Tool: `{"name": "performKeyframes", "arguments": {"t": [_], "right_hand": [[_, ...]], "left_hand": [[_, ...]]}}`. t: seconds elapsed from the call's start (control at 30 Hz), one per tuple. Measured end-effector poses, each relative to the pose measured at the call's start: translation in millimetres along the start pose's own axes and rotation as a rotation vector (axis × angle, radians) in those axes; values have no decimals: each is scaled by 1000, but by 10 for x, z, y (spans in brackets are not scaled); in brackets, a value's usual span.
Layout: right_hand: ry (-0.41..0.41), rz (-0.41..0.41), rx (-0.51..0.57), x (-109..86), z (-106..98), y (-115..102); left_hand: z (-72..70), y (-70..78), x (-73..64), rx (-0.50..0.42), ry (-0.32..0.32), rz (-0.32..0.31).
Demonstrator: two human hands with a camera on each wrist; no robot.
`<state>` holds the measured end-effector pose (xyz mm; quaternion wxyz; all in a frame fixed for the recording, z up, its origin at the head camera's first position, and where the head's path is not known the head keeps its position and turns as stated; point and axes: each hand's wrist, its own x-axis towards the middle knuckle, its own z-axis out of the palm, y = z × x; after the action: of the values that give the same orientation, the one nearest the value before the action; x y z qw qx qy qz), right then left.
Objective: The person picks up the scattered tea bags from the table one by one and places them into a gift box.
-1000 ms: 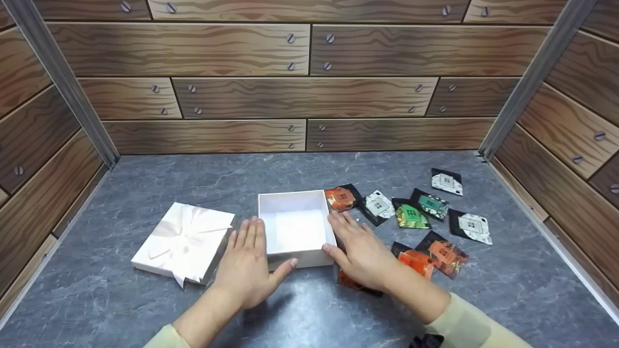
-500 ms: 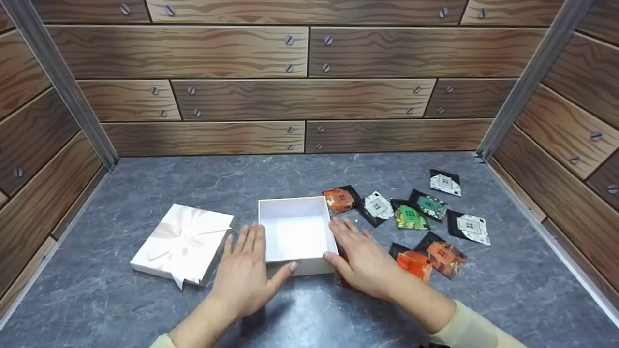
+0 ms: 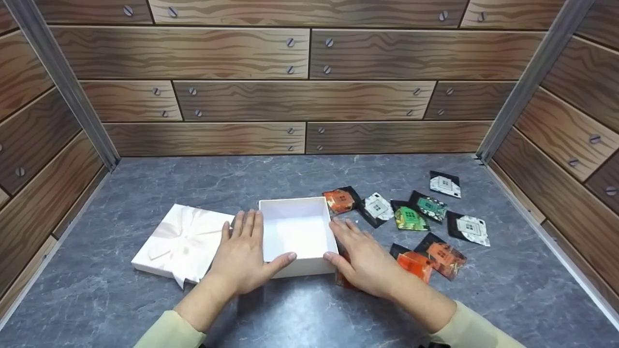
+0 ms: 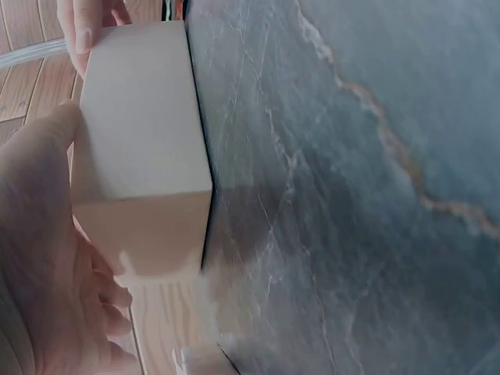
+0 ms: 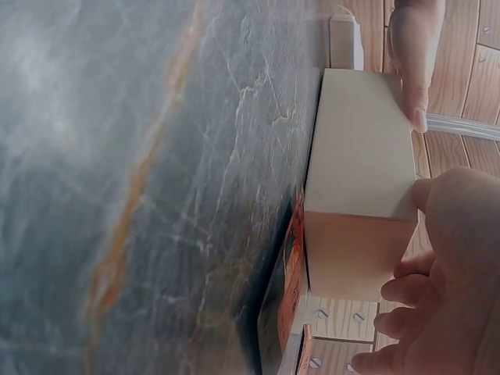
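A white square box [image 3: 295, 237] without its lid stands on the grey marbled table, its inside bare. My left hand [image 3: 242, 258] lies along the box's left side with straight fingers, thumb reaching over the near rim. On the other side my right hand [image 3: 362, 258] rests against the right wall, fingers extended and thumb at the near right corner. In the left wrist view the box [image 4: 144, 117] stands flat on the table between both hands. A white lid [image 3: 186, 241] with a ribbon bow lies left of my left hand, which partly covers it. Beneath my right hand an orange packet [image 3: 344, 279] is mostly hidden.
Several black-backed packets lie to the right: an orange one [image 3: 341, 199], a white one [image 3: 377, 208], a light green one [image 3: 410, 216], a dark green one [image 3: 430, 205] and others. Wood-patterned walls [image 3: 242, 99] enclose the table at the back and sides.
The box has come slightly nearer between my hands over the last second. My left hand has since shifted a little forward along the box's side. Lid and packets stay where they were.
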<state>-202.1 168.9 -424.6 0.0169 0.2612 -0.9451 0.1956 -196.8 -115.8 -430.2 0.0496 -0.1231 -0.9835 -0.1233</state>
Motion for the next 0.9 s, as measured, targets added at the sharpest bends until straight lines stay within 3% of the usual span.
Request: {"name": "performKeyframes", "arguments": {"t": [0.2,0.37,0.7,0.9], "right_hand": [[1,0,36,-9,-2,41],[27,-10,87,-11,-30,106],[117,-1,315,-123,-266,611],[-7,6,450,-190,-233,786]], "left_hand": [[69,-27,15,-93,21,26],[130,-51,7,-202,13,0],[165,-62,-7,-273,53,-18],[185,-55,-14,-293,61,-24]]}}
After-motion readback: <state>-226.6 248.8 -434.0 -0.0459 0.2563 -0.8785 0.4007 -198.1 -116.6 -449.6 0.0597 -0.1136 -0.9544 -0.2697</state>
